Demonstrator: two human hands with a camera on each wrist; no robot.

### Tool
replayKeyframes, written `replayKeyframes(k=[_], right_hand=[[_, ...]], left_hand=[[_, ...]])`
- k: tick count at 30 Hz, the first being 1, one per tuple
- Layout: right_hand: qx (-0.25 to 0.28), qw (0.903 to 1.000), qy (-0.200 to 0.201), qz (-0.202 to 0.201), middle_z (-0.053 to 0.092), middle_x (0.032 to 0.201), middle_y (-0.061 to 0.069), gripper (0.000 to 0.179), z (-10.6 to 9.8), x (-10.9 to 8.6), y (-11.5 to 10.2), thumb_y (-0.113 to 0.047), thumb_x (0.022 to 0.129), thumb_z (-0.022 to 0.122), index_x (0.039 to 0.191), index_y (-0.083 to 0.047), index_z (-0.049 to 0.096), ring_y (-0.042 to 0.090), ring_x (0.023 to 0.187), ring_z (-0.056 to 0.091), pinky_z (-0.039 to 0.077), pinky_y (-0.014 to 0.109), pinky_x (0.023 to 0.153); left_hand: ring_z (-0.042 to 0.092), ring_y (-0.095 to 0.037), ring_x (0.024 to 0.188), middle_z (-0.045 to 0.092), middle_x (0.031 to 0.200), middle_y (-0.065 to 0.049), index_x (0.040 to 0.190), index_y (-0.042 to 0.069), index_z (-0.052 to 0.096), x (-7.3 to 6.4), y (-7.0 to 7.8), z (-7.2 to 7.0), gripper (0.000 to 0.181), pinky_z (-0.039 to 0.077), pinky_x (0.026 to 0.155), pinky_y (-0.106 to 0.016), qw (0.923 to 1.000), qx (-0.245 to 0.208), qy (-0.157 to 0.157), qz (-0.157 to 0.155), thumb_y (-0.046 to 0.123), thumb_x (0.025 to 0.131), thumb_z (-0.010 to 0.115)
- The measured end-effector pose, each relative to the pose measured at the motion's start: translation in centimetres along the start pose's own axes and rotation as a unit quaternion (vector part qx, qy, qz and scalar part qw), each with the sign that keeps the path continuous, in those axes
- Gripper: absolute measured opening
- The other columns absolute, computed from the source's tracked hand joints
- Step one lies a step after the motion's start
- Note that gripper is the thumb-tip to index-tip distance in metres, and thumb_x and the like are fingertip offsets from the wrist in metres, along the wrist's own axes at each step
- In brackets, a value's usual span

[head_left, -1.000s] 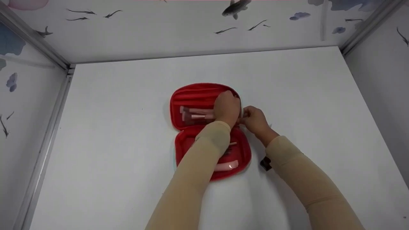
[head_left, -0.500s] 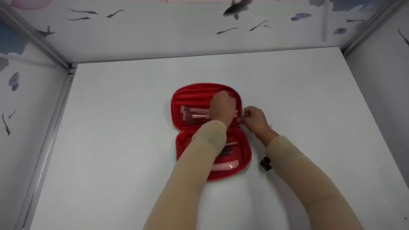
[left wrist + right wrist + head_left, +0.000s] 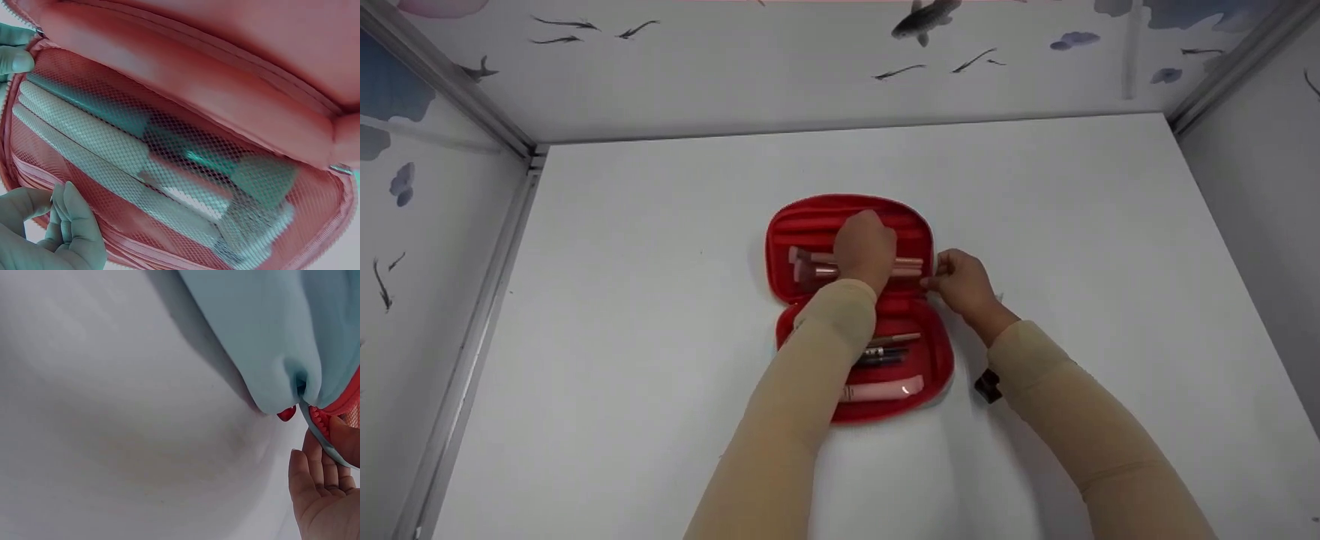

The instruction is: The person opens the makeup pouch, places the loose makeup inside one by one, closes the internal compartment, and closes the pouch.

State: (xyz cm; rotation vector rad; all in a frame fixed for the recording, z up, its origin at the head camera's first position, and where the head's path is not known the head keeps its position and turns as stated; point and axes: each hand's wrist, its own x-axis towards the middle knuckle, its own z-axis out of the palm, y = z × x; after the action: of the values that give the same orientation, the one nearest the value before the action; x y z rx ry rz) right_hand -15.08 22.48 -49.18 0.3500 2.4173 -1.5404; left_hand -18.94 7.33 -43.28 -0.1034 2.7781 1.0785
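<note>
A cosmetic bag (image 3: 776, 255), red inside and pale blue outside, lies unfolded. In its far half, makeup brushes (image 3: 118, 163) lie behind mesh, their handles toward the right side in the head view. My left hand (image 3: 866, 244) is over this half; in the left wrist view its thumb and fingertips pinch at the zipped edge of the mesh pocket (image 3: 39, 143), largely hiding the zipper pull. My right hand (image 3: 964, 285) holds the bag's right rim (image 3: 322, 422) near the fold, thumb inside and fingers outside.
The near half of the bag holds a pink tube (image 3: 885, 389) and several slim pencils (image 3: 881, 360), partly covered by the left sleeve (image 3: 810, 375). A small black object (image 3: 987, 386) lies beside the right sleeve. Patterned white panels (image 3: 780, 75) border the white table (image 3: 645, 300).
My left hand has slid leftward across the far half, uncovering the brush handles and more of the pencils. My right hand keeps holding the rim. The head view has shifted slightly.
</note>
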Motion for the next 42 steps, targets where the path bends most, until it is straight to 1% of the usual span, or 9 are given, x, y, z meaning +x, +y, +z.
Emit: replayKeyframes(k=[8,15,21,26,29,33,35,39,42], right_hand=[[-0.014,0.9999,-0.003,-0.002,0.059,0.091,0.008,0.020,-0.1,0.0,-0.2,-0.001,0.086,0.066,0.103,0.002,0.056,0.011,0.076,0.053,0.045,0.021,0.065],[-0.030,0.9995,-0.001,-0.011,0.059,0.091,0.007,0.021,-0.2,0.0,-0.1,-0.001,0.087,0.066,0.104,0.004,0.056,0.011,0.078,0.052,0.044,0.022,0.067],[-0.025,0.9997,-0.002,-0.002,0.059,0.094,0.008,0.021,-0.2,0.0,0.0,-0.002,0.088,0.065,0.106,0.002,0.056,0.013,0.081,0.053,0.046,0.022,0.068],[-0.017,0.9998,-0.003,0.002,0.058,0.093,0.007,0.022,-0.2,-0.1,0.1,-0.002,0.087,0.065,0.106,0.002,0.055,0.013,0.081,0.053,0.045,0.022,0.068],[-0.021,0.9998,-0.002,-0.001,0.058,0.092,0.007,0.021,-0.2,-0.1,0.1,-0.002,0.087,0.065,0.105,0.002,0.055,0.013,0.081,0.052,0.045,0.022,0.068],[-0.029,0.9996,-0.005,0.002,0.057,0.094,0.008,0.021,-0.1,0.0,0.2,-0.003,0.088,0.065,0.106,0.002,0.054,0.015,0.083,0.051,0.045,0.024,0.070],[-0.033,0.9994,-0.005,0.004,0.057,0.095,0.008,0.022,0.0,0.0,0.3,-0.004,0.088,0.065,0.106,0.002,0.054,0.016,0.084,0.051,0.045,0.024,0.071],[-0.036,0.9993,-0.002,0.004,0.059,0.097,0.010,0.024,0.0,0.1,0.4,-0.003,0.087,0.065,0.109,0.003,0.055,0.014,0.084,0.053,0.045,0.022,0.070],[-0.035,0.9994,-0.003,-0.001,0.060,0.099,0.011,0.027,0.1,0.1,0.5,-0.002,0.087,0.065,0.111,0.004,0.055,0.013,0.083,0.054,0.045,0.021,0.069]], left_hand=[[0.051,-0.013,0.063,0.059,0.070,-0.004,0.078,0.009,0.063,0.0,-0.3,-0.8,0.023,0.045,0.061,-0.026,0.9999,0.009,0.000,0.005,0.014,0.098,0.051],[0.054,-0.016,0.069,0.060,0.074,-0.004,0.084,0.010,0.062,0.0,-1.4,-2.2,0.019,0.047,0.066,-0.028,0.9995,0.026,-0.002,-0.020,0.015,0.097,0.051],[0.058,-0.017,0.075,0.061,0.077,-0.002,0.091,0.012,0.063,-0.2,-2.7,-3.4,0.008,0.052,0.075,-0.033,0.9990,0.010,0.008,-0.043,0.017,0.095,0.058],[0.059,-0.015,0.077,0.061,0.081,-0.001,0.098,0.012,0.063,-0.2,-3.3,-4.1,0.008,0.054,0.075,-0.028,0.9986,0.001,0.011,-0.051,0.017,0.095,0.059],[0.059,-0.015,0.078,0.062,0.081,-0.002,0.099,0.010,0.064,-0.1,-3.8,-4.7,0.010,0.054,0.075,-0.028,0.9985,0.014,0.016,-0.051,0.017,0.095,0.058],[0.060,-0.016,0.081,0.066,0.087,-0.003,0.104,0.009,0.066,0.0,-4.7,-5.4,0.016,0.054,0.080,-0.031,0.9979,0.021,0.024,-0.056,0.016,0.096,0.055],[0.060,-0.016,0.082,0.067,0.090,-0.004,0.103,0.007,0.067,0.1,-5.2,-5.7,0.017,0.053,0.081,-0.031,0.9977,0.032,0.027,-0.054,0.015,0.096,0.053],[0.063,-0.018,0.087,0.070,0.092,-0.008,0.092,0.004,0.068,0.5,-5.9,-6.2,0.021,0.053,0.080,-0.033,0.9957,0.072,0.027,-0.052,0.010,0.096,0.048],[0.064,-0.019,0.089,0.071,0.095,-0.009,0.090,0.003,0.069,0.7,-6.4,-6.5,0.022,0.054,0.079,-0.035,0.9937,0.091,0.027,-0.060,0.008,0.094,0.048]])
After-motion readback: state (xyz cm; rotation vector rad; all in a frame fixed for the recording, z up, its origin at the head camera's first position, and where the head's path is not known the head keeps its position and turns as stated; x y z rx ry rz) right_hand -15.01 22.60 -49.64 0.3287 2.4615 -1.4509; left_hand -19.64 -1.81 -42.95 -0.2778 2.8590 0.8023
